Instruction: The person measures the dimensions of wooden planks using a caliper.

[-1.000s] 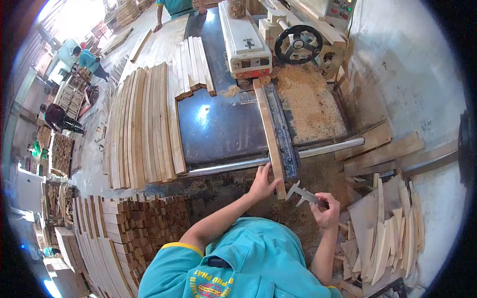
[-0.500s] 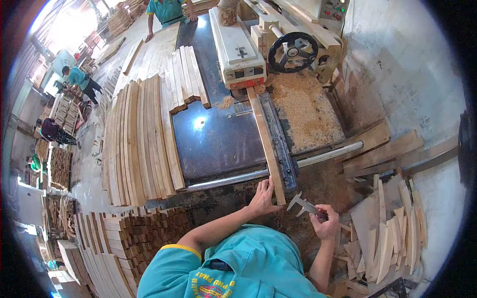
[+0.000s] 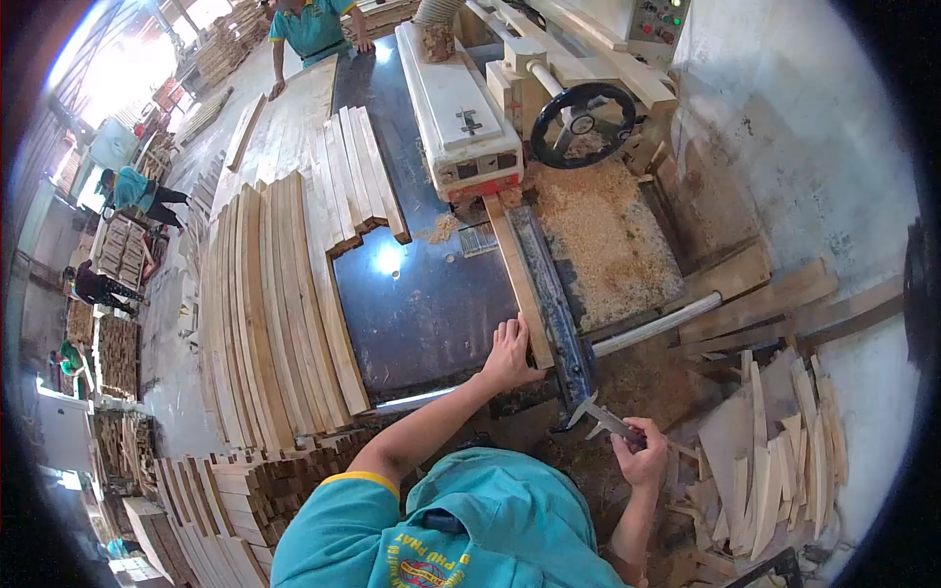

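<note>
My left hand (image 3: 509, 357) is at the near end of a long wooden strip (image 3: 518, 274), fingers along its left side and thumb by the end. The strip's far end runs under the white housing of a woodworking machine (image 3: 469, 127). Along the strip's right side lies a dark metal guide fence (image 3: 551, 299). In my right hand (image 3: 642, 453) is a caliper (image 3: 610, 419), its jaws pointing up and left near the fence's close end. The fingers of that hand are wrapped round the caliper's body.
Planks lie in a row (image 3: 279, 304) left on the dark machine table (image 3: 392, 323). A black handwheel (image 3: 582, 124) and sawdust (image 3: 613, 245) are at right. Offcuts (image 3: 774, 461) are heaped lower right. A co-worker (image 3: 312, 29) stands at the far end; several people work at left.
The wooden strip has slid forward, further under the machine housing, and my left hand has moved forward with it. My right hand still holds the caliper. The camera view has shifted slightly.
</note>
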A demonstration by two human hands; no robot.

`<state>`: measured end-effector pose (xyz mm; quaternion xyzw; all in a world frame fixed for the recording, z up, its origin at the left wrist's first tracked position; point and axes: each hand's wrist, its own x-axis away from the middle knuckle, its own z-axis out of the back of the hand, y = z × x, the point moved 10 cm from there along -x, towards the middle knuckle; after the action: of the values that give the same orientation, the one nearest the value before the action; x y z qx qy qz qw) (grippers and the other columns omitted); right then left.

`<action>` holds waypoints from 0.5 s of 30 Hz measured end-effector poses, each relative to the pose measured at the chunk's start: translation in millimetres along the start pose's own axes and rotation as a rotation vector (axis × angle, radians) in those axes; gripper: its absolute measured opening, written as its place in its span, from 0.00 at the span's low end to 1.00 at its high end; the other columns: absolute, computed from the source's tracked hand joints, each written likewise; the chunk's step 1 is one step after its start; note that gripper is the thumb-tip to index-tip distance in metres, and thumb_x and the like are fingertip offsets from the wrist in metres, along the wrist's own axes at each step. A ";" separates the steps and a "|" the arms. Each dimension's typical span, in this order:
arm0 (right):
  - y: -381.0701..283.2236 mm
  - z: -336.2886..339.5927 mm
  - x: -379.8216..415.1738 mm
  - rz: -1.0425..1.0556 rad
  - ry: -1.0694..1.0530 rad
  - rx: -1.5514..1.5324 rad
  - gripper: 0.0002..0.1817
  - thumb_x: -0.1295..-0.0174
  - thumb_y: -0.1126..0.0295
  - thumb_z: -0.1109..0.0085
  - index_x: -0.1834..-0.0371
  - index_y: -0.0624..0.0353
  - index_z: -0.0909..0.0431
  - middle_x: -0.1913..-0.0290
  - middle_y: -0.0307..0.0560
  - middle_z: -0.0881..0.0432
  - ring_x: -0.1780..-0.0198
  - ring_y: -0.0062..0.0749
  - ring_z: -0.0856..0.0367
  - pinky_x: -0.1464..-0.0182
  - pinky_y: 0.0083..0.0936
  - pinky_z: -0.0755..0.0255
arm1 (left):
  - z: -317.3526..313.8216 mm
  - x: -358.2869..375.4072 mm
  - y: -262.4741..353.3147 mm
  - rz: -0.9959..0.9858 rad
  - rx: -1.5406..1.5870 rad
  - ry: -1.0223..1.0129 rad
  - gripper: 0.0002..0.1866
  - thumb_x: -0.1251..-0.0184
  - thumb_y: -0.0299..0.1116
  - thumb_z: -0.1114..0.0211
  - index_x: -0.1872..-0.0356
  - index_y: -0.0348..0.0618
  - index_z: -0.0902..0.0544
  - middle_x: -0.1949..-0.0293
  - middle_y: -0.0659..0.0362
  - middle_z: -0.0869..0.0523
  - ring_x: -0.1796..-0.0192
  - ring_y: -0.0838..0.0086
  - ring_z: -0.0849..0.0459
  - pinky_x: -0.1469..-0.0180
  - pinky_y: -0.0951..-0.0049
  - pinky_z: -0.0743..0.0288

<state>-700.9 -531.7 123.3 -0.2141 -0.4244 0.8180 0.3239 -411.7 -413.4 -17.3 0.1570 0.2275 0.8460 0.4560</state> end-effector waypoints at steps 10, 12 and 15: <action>-38.5 -41.6 -40.8 0.098 -0.013 0.008 0.16 0.44 0.70 0.24 0.53 0.59 0.15 0.69 0.45 0.14 0.70 0.28 0.14 0.66 0.29 0.22 | 42.5 -66.3 -48.4 -0.031 -0.007 0.078 0.71 0.59 0.53 0.14 0.23 0.19 0.49 0.39 0.40 0.32 0.36 0.45 0.33 0.29 0.49 0.37; -35.1 -49.1 -42.7 0.058 -0.031 0.004 0.16 0.44 0.70 0.24 0.53 0.59 0.15 0.69 0.45 0.13 0.70 0.28 0.14 0.66 0.29 0.22 | 49.4 -79.4 -58.1 -0.038 -0.005 0.089 0.71 0.60 0.53 0.14 0.23 0.19 0.49 0.39 0.40 0.31 0.36 0.45 0.33 0.29 0.49 0.37; -34.2 -59.4 -39.8 -0.030 -0.064 0.016 0.16 0.44 0.71 0.24 0.53 0.59 0.15 0.68 0.45 0.13 0.69 0.29 0.14 0.65 0.29 0.22 | 60.6 -98.5 -73.2 -0.032 -0.011 0.111 0.70 0.60 0.54 0.14 0.23 0.20 0.48 0.39 0.41 0.31 0.36 0.45 0.32 0.29 0.49 0.38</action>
<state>-624.1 -512.3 122.2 -0.1788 -0.4311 0.8229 0.3240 -279.2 -446.6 -10.3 0.1038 0.2502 0.8471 0.4572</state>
